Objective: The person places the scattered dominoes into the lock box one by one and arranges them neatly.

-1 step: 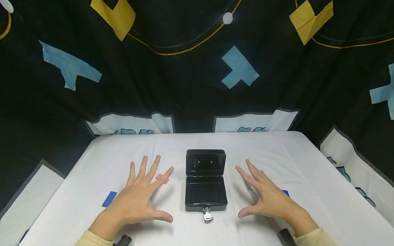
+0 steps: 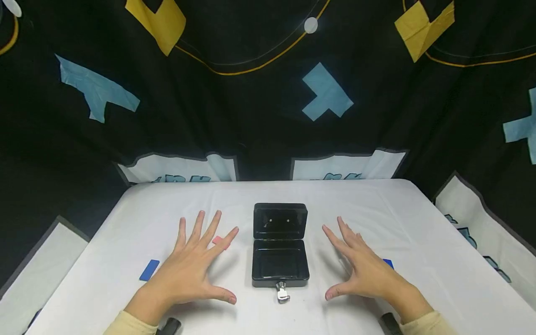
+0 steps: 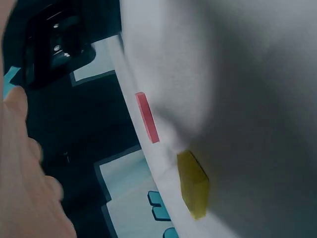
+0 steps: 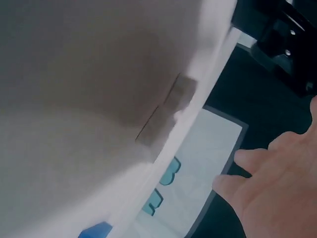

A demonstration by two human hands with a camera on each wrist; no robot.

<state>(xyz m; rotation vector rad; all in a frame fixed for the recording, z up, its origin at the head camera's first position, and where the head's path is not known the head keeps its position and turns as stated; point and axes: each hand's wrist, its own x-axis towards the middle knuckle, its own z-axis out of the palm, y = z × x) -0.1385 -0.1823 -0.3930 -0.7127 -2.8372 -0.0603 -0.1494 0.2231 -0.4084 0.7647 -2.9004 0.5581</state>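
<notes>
My left hand (image 2: 186,274) hovers over the table left of a small black cash box (image 2: 280,261), fingers spread and holding nothing. My right hand (image 2: 364,270) is held likewise to the box's right, thumb apart from its straight fingers. The box's lid (image 2: 280,221) is raised, and a silver metal piece (image 2: 282,293) sticks out at its front. Near the left hand lie a blue block (image 2: 149,270) and a pink block (image 2: 217,240), partly covered by a finger. The left wrist view also has a yellow block (image 3: 192,183). Behind the right hand another blue block (image 2: 388,263) peeks out.
A white cloth covers the table (image 2: 351,204). Two pale flat blocks, one of them a grey block (image 4: 181,91), lie on it in the right wrist view. Behind hangs a black curtain (image 2: 251,125) with yellow and blue shapes.
The left hand has shifted very slightly to the right. The right hand, the box and the blocks look the same.
</notes>
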